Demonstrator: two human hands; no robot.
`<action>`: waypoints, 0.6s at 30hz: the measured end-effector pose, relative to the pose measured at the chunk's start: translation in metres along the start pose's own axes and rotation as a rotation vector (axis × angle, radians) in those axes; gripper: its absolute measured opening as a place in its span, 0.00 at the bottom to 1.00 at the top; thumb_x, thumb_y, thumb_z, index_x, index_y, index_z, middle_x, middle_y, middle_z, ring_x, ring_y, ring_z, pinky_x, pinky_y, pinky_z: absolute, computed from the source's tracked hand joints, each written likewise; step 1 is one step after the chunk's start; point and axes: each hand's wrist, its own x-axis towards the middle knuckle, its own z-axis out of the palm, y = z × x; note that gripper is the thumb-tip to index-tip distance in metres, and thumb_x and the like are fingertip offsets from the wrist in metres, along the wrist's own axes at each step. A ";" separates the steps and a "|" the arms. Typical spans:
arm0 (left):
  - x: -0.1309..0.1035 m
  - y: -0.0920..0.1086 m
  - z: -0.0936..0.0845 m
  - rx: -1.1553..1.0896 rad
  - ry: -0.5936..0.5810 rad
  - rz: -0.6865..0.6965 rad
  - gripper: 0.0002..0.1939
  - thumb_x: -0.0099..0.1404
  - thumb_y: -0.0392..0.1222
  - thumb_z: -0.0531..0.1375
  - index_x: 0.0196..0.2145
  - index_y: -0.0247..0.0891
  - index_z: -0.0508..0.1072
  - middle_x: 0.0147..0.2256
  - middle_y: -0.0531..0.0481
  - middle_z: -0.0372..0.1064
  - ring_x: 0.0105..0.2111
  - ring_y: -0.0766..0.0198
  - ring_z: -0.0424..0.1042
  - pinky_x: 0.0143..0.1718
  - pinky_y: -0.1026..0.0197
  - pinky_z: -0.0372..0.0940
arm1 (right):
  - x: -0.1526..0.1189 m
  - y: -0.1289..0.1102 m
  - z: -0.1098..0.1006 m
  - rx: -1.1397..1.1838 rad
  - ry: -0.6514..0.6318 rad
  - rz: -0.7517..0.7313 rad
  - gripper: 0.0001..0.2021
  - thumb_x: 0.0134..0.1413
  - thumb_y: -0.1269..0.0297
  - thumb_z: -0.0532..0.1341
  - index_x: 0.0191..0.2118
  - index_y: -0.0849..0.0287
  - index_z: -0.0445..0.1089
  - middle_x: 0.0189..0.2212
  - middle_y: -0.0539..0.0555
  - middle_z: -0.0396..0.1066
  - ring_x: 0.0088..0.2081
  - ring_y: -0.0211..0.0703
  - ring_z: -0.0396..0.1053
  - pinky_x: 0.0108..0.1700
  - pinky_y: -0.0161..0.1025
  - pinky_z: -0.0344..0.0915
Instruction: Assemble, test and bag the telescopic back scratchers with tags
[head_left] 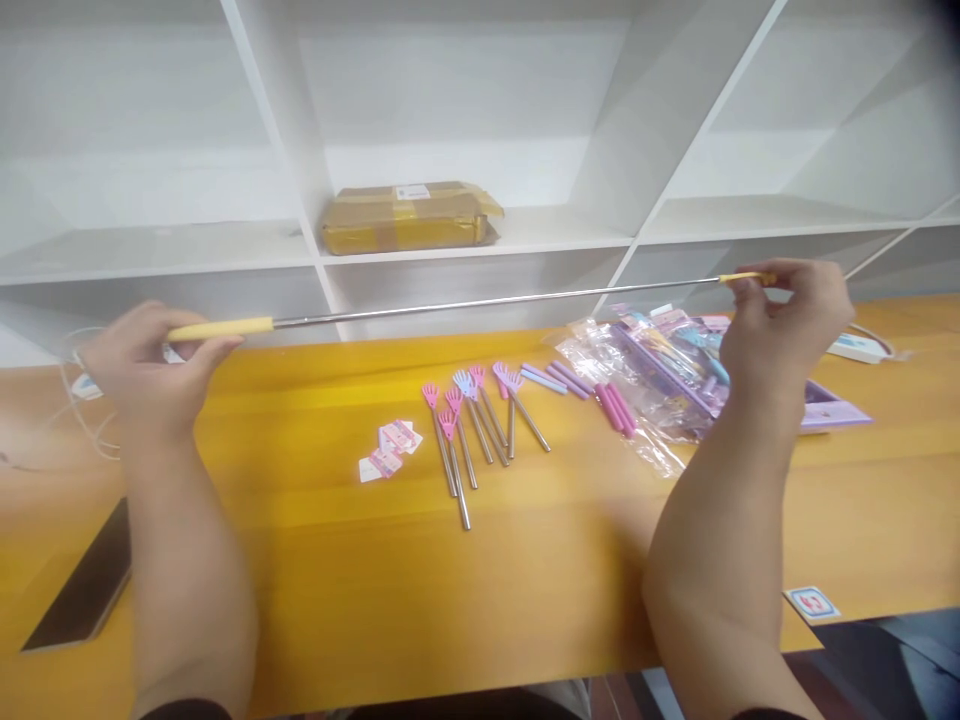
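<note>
A yellow telescopic back scratcher (450, 303) is drawn out long above the table, its thin steel rod nearly level. My left hand (157, 365) closes around its yellow handle. At the far end, my right hand (787, 310) pinches the yellow scratcher head, which the fingers partly hide. Below the rod lie several scratcher rods with pink, blue and purple hand-shaped heads (448, 424), without handle sleeves. Loose pink sleeves (615, 410), purple sleeves (570, 380) and blue sleeves (544, 379) rest to their right. Small printed cards (390, 448) lie to their left.
Clear plastic bags (592, 350) and a purple tray (832, 408) of packaged items sit at the right. A dark phone (82, 580) lies at the left, near white cables (94, 430). White shelves (465, 90) rise behind the wooden table (360, 600), holding a taped cardboard box (409, 218).
</note>
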 end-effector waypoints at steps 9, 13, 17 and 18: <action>-0.002 0.011 -0.002 -0.073 -0.140 -0.145 0.14 0.49 0.45 0.77 0.23 0.40 0.76 0.21 0.57 0.66 0.24 0.66 0.63 0.23 0.60 0.55 | 0.001 0.002 -0.003 -0.033 -0.027 0.019 0.11 0.49 0.78 0.65 0.36 0.55 0.74 0.40 0.58 0.73 0.44 0.50 0.73 0.40 0.45 0.69; 0.000 0.009 0.000 -0.045 -0.165 -0.122 0.12 0.50 0.42 0.77 0.24 0.41 0.77 0.22 0.57 0.66 0.23 0.66 0.63 0.23 0.60 0.54 | 0.000 -0.001 -0.002 -0.020 -0.047 -0.008 0.10 0.51 0.77 0.65 0.37 0.55 0.74 0.41 0.58 0.72 0.44 0.49 0.72 0.41 0.44 0.69; 0.000 0.011 0.002 -0.065 -0.192 -0.076 0.11 0.51 0.42 0.76 0.24 0.41 0.77 0.22 0.56 0.66 0.23 0.66 0.62 0.25 0.59 0.54 | 0.000 -0.004 -0.001 -0.036 -0.040 -0.003 0.12 0.50 0.80 0.65 0.37 0.55 0.74 0.40 0.57 0.72 0.45 0.49 0.73 0.41 0.44 0.70; -0.001 0.011 0.003 -0.066 -0.190 -0.075 0.11 0.51 0.43 0.76 0.25 0.41 0.78 0.22 0.56 0.66 0.23 0.66 0.62 0.25 0.59 0.54 | 0.000 -0.004 -0.001 -0.035 -0.037 -0.001 0.12 0.50 0.80 0.65 0.37 0.55 0.74 0.40 0.57 0.72 0.45 0.49 0.73 0.41 0.44 0.70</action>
